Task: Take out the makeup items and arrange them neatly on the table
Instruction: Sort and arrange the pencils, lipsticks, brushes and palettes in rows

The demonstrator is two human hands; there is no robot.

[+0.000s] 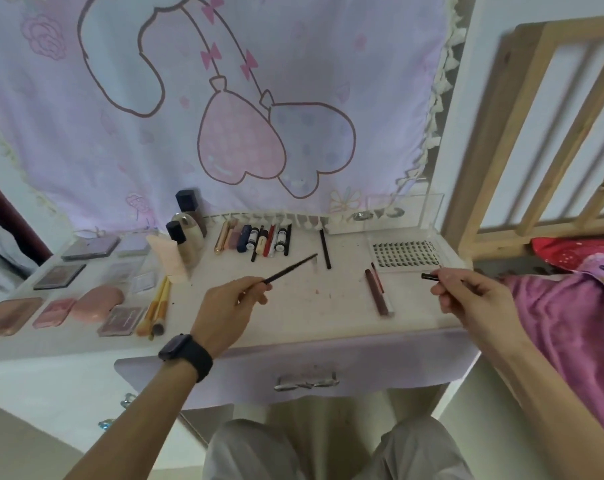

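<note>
Seen from your head camera, looking down at a pale dressing table [293, 320]: your left hand [233, 299], with a dark watch [186, 355] on its wrist, is curled around the lower end of a thin black pencil [290, 269], which slants up and to the right above the middle of the tabletop. Your right hand [466, 296] hovers over the table's right side and pinches a short dark piece [430, 276] between thumb and fingers; it is too small to tell what it is. The two hands are well apart. Between them a dark red tube [376, 296] lies on the table, and a second black pencil [325, 249] lies farther back. Just beyond your right hand sits a lash tray [406, 254], with a clear box [397, 213] behind it against the wall. Along the back edge, a row of tubes [259, 239] lies side by side. To their left stand several bottles [186, 230]. The left side holds flat palettes [59, 271], a pink case [97, 303] and yellow-handled brushes [156, 306]. A lilac cartoon cloth [224, 98] hangs behind the table. A drawer handle [305, 381] shows below the table's front edge, and a pink blanket [570, 323] lies to the right under a wooden rail [553, 116].
</note>
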